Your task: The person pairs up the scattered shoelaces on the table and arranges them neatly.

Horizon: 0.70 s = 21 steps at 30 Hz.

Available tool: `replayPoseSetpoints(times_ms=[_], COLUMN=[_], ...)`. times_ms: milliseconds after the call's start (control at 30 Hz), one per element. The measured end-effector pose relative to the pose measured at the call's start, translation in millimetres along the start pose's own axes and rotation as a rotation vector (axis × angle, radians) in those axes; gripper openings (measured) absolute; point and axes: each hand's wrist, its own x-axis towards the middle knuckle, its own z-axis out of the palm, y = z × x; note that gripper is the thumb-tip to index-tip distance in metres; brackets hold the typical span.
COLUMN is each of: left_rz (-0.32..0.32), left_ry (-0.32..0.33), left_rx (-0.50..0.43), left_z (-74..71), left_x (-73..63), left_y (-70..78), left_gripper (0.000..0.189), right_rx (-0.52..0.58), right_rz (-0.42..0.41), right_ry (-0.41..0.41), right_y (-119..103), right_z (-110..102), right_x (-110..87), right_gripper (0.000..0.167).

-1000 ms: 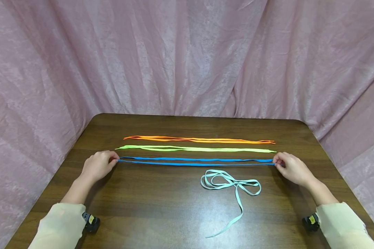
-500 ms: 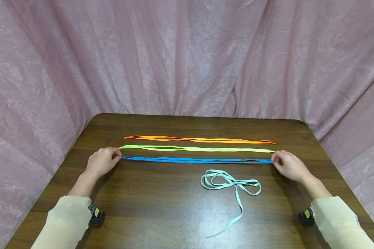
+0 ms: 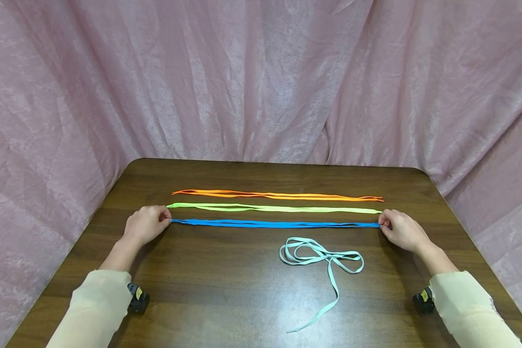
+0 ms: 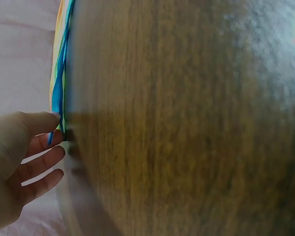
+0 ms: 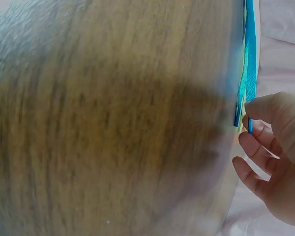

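A blue shoelace (image 3: 274, 224) runs in nearly straight strands from side to side across the table. My left hand (image 3: 144, 225) pinches its left end between thumb and index finger, and in the left wrist view a blue tip (image 4: 50, 138) pokes out below the thumb. At the other end, my right hand (image 3: 403, 232) holds the lace the same way, its remaining fingers loosely bent. Just beyond lies a yellow-green shoelace (image 3: 274, 209), its ends partly hidden by my hands. Farther back an orange shoelace (image 3: 278, 195) lies parallel to both.
Nearer me on the right, a pale mint shoelace (image 3: 330, 278) lies in loose loops with one tail trailing toward the front. All of it rests on a brown wooden table (image 3: 209, 290). Pink curtains (image 3: 261, 82) hang behind the table and at its sides.
The blue strands have drawn closer together, and the near strand has shifted away from me. My left hand has moved right and slightly farther off; my right hand has shifted a little left.
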Motion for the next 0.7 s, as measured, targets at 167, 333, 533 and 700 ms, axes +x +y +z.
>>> replayPoseSetpoints(times_ms=[167,333,533,700], left_rz=[0.001,-0.005,-0.013,-0.011], left_ry=[0.003,0.010,0.024,0.029], left_rx=[-0.002,-0.007,-0.004,0.001], left_z=[2.2,2.2,4.7,4.5], left_x=[0.4,0.5,1.0,0.3], left_y=[0.4,0.7,-0.1,0.9], left_gripper=[0.006,0.006,0.006,0.006], right_rx=[0.000,0.001,0.001,-0.006], right_rz=[0.007,0.004,0.008,0.006], right_ry=[-0.006,0.006,0.010,0.010], right_y=[0.2,0.0,-1.0,-1.3], right_z=[2.2,4.6,8.0,9.8], right_x=[1.0,1.7,0.7,-0.4], right_gripper=[0.017,0.018,0.018,0.016])
